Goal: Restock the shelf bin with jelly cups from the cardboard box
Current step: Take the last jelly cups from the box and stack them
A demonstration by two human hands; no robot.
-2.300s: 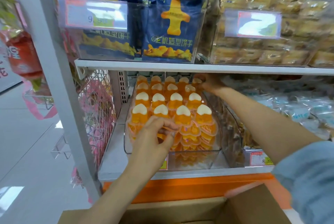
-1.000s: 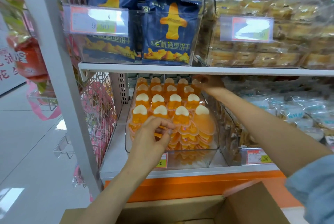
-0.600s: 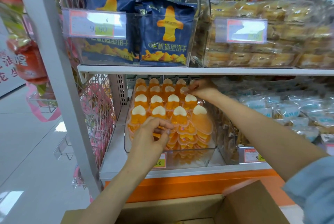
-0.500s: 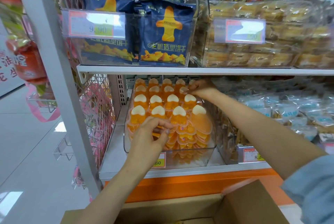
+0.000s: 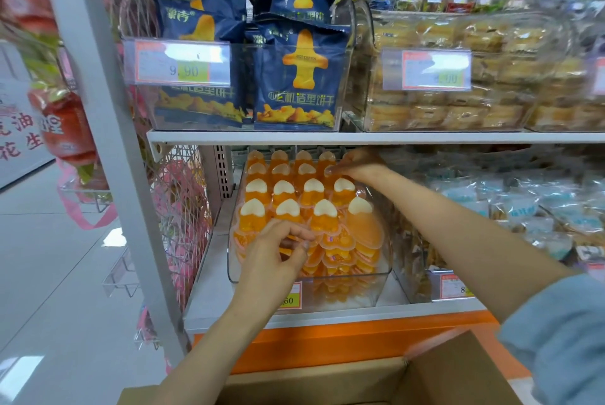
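Note:
A clear plastic shelf bin [image 5: 343,290] on the lower shelf holds rows of orange heart-shaped jelly cups [image 5: 314,188] with white tops. My left hand [image 5: 278,251] is at the bin's front, its fingertips pinching the rim of a front-row jelly cup. My right hand [image 5: 357,164] reaches to the back right of the bin under the upper shelf, fingers curled on a cup in the rear rows. The open cardboard box [image 5: 376,378] sits below at the bottom edge; its inside is hidden.
The upper shelf [image 5: 360,136] carries a bin of blue biscuit bags [image 5: 294,77] and a bin of wrapped cakes [image 5: 474,93]. Wrapped snacks [image 5: 523,208] fill the lower shelf's right. A grey shelf upright [image 5: 108,143] and a wire rack [image 5: 183,208] stand at the left.
My right hand came forward slightly from the far back corner onto the rear rows. My left hand stays at the front row.

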